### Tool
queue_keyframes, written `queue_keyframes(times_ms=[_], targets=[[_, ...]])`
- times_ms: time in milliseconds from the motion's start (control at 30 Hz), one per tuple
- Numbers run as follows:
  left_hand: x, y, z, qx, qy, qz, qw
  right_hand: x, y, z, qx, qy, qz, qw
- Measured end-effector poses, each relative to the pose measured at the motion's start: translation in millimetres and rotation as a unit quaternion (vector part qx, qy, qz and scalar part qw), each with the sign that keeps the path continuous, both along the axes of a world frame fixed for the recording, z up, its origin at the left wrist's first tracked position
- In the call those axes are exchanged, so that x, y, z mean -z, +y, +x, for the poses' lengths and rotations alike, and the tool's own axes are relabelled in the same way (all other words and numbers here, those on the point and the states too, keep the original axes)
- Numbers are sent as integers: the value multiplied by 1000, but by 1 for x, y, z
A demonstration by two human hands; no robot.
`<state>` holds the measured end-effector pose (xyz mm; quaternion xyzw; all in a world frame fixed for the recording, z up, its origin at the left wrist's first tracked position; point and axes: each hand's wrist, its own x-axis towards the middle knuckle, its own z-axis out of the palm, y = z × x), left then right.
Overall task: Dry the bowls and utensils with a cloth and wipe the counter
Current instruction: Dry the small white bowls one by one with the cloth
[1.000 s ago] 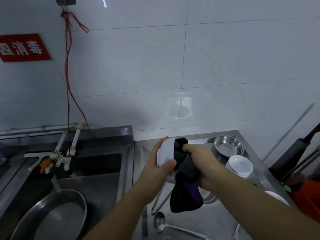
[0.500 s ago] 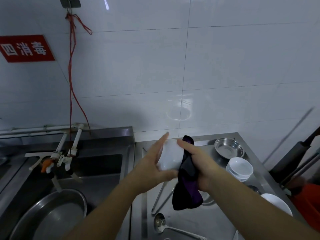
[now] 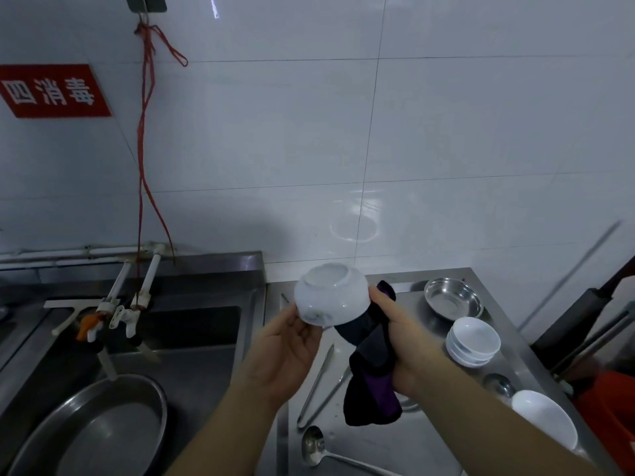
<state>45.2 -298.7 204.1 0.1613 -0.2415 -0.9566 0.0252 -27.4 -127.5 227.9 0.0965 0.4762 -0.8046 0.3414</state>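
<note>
From the head camera, you hold a white bowl (image 3: 330,296) upside down in the air, above the near-left part of the steel counter (image 3: 405,444), its foot ring facing up and away. Your left hand (image 3: 288,352) lies palm up with loosely spread fingers, their tips touching the bowl's lower left rim. Your right hand (image 3: 400,334) grips a dark cloth (image 3: 372,379) with a purple band; the thumb presses at the bowl's right side, and the cloth hangs down from the fist toward the counter.

On the counter under your hands lie metal tongs (image 3: 319,386), and nearer to you a ladle (image 3: 314,450). At the far right sits a steel dish (image 3: 453,298), then a stack of white bowls (image 3: 472,341), and nearer right another white bowl (image 3: 544,419).

To the left is the sink (image 3: 192,341), with a large steel basin (image 3: 92,427) in it and taps (image 3: 117,314) above. A red sign (image 3: 51,91) and a red string (image 3: 144,139) hang on the tiled wall.
</note>
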Motion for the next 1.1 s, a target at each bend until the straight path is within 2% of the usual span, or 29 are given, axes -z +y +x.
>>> queue_keyframes(times_ms=[133,200,267,400,467,533,567,633,667,733,767,800,867,900,1000,1100], targets=[[-13,-8,-7,-35,3,-36,999,21,-4,-3,91,-74,14,993],[-18,-9,-9,-40,-7,-63,997,25,-5,-6,116,-64,41,990],[-22,-8,-9,-47,-12,-81,996,22,-5,-14,141,-42,28,989],[-29,-1,-6,-40,-15,-151,988,-10,-3,-17,148,57,-82,984],[-32,6,-5,-14,-9,-201,979,-24,-8,-14,104,135,-60,983],[-36,13,-3,23,19,-234,972,-34,-15,-5,57,224,25,973],[-38,15,-2,41,36,-246,968,-34,-17,2,38,301,86,949],[-41,19,0,65,53,-276,957,-28,-16,15,9,505,158,848],[-41,19,2,77,58,-297,950,-25,-15,19,-3,561,174,810],[-43,20,6,99,66,-338,934,-20,-12,15,-36,627,220,746],[-43,21,7,108,70,-350,928,-21,-13,11,-58,640,246,726],[-42,21,9,118,77,-357,924,-21,-13,7,-74,634,265,723],[-42,24,12,142,100,-374,911,-26,-14,0,-55,616,270,738],[-41,25,13,148,111,-393,901,-27,-15,-2,-31,596,255,761],[-38,23,15,150,134,-457,866,-34,-18,-12,-12,441,165,882],[-40,19,17,162,143,-537,815,-42,-15,-17,-9,255,106,961]])
